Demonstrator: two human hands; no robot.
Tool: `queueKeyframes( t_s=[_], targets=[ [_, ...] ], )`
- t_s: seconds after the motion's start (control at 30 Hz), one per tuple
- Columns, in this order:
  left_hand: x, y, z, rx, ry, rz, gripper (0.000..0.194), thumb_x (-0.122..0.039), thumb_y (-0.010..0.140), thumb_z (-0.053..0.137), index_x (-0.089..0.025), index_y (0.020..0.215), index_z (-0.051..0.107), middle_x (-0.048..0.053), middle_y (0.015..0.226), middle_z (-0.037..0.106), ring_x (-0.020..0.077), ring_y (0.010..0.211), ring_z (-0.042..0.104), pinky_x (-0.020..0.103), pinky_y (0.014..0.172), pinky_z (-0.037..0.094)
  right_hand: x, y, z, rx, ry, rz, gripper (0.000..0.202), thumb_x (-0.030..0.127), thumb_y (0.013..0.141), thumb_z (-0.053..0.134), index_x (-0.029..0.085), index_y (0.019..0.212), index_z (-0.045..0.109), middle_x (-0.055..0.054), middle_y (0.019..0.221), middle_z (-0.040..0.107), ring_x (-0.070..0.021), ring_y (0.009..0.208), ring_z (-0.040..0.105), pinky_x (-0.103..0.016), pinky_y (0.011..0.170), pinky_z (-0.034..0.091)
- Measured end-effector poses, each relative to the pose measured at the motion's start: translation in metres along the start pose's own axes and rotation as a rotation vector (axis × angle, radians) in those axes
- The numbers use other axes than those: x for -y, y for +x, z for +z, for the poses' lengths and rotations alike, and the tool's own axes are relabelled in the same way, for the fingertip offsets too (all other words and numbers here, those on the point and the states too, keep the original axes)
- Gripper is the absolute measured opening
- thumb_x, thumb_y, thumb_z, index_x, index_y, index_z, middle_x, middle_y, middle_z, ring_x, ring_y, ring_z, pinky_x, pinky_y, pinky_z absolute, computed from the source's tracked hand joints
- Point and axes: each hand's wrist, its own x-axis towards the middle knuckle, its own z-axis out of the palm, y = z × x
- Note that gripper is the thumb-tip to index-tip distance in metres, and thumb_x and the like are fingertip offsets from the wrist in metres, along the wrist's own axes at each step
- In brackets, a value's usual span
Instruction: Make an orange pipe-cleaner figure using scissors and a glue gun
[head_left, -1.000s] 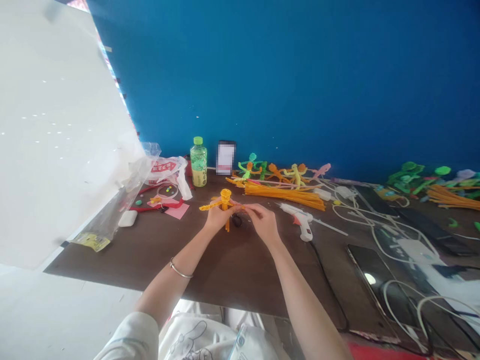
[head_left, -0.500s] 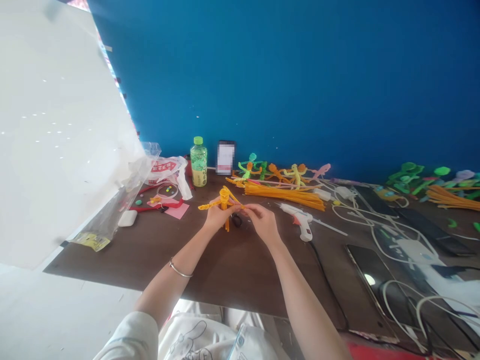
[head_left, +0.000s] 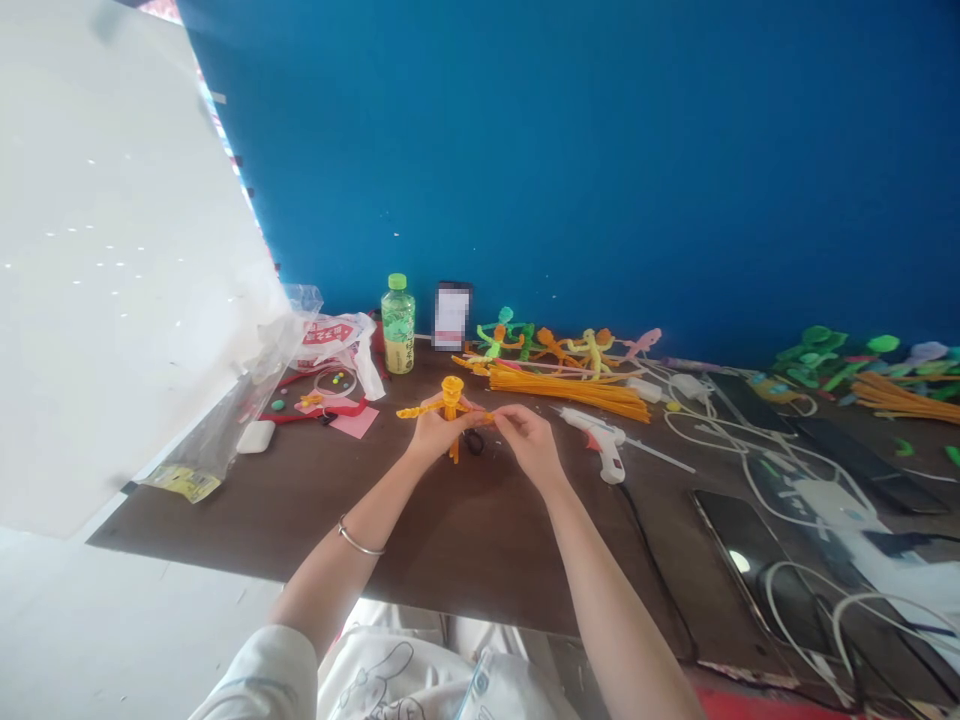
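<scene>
An orange pipe-cleaner figure (head_left: 451, 398) stands upright in my left hand (head_left: 433, 434), whose fingers wrap round its middle. Its head is a coiled loop, one twisted arm sticks out to the left, and its lower ends hang below my fingers. On the right side, my right hand (head_left: 525, 438) pinches the tip of the figure's other arm, which stretches between both hands. A black ring-like thing (head_left: 473, 442), perhaps a scissors handle, lies on the table just behind the hands.
Behind lie a bundle of orange pipe cleaners (head_left: 570, 390), small coloured figures (head_left: 555, 345), a bottle (head_left: 398, 330) and an upright phone (head_left: 451, 316). A glue gun (head_left: 596, 435), cables and a dark phone (head_left: 739, 560) lie right. Plastic bags (head_left: 330, 340) and a white case (head_left: 256, 437) lie left.
The orange strand that rose over the figure's right side has come down and now runs low towards my right hand. The coiled head shows more clearly. My left hand has hardly moved.
</scene>
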Motion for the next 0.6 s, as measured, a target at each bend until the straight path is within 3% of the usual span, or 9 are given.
queueKeyframes(
  t_s=[0.13, 0.3, 0.47, 0.6],
  targets=[
    [-0.0012, -0.0028, 0.0, -0.026, 0.053, -0.057, 0.026, -0.027, 0.054, 0.074, -0.015, 0.068, 0.056, 0.005, 0.076, 0.067, 0.0189, 0.077, 0.064, 0.034, 0.076, 0.051, -0.0035, 0.0004, 0.0042, 0.006, 0.205, 0.03, 0.018, 0.039, 0.073, 0.061, 0.021, 0.076, 0.059, 0.0, 0.075, 0.062, -0.0148, 0.069, 0.06, -0.03, 0.07, 0.049],
    [0.0018, -0.0036, 0.0016, -0.011, -0.052, -0.108, 0.029, -0.028, 0.055, 0.075, -0.015, 0.071, 0.054, 0.004, 0.073, 0.067, 0.017, 0.068, 0.065, 0.036, 0.076, 0.052, -0.0086, 0.002, 0.0082, 0.007, 0.473, 0.096, 0.019, 0.035, 0.067, 0.068, 0.022, 0.075, 0.057, 0.003, 0.068, 0.061, -0.0131, 0.065, 0.06, -0.027, 0.064, 0.05],
    [0.005, -0.0011, 0.0007, 0.012, -0.127, -0.175, 0.033, -0.029, 0.053, 0.076, -0.013, 0.072, 0.054, 0.004, 0.07, 0.067, 0.0165, 0.063, 0.065, 0.037, 0.074, 0.053, -0.0062, 0.0016, 0.0046, 0.034, 0.56, 0.184, 0.015, 0.031, 0.064, 0.072, 0.021, 0.07, 0.062, 0.002, 0.071, 0.063, -0.0105, 0.062, 0.059, -0.023, 0.059, 0.049],
    [0.0036, 0.0, -0.0016, 0.031, -0.156, -0.193, 0.033, -0.027, 0.052, 0.077, -0.012, 0.072, 0.055, 0.004, 0.072, 0.066, 0.0172, 0.066, 0.066, 0.037, 0.074, 0.053, -0.0023, 0.0006, -0.0003, 0.124, 0.542, 0.224, 0.016, 0.03, 0.064, 0.071, 0.021, 0.076, 0.065, 0.001, 0.075, 0.066, -0.0129, 0.069, 0.062, -0.027, 0.065, 0.051]
  ],
)
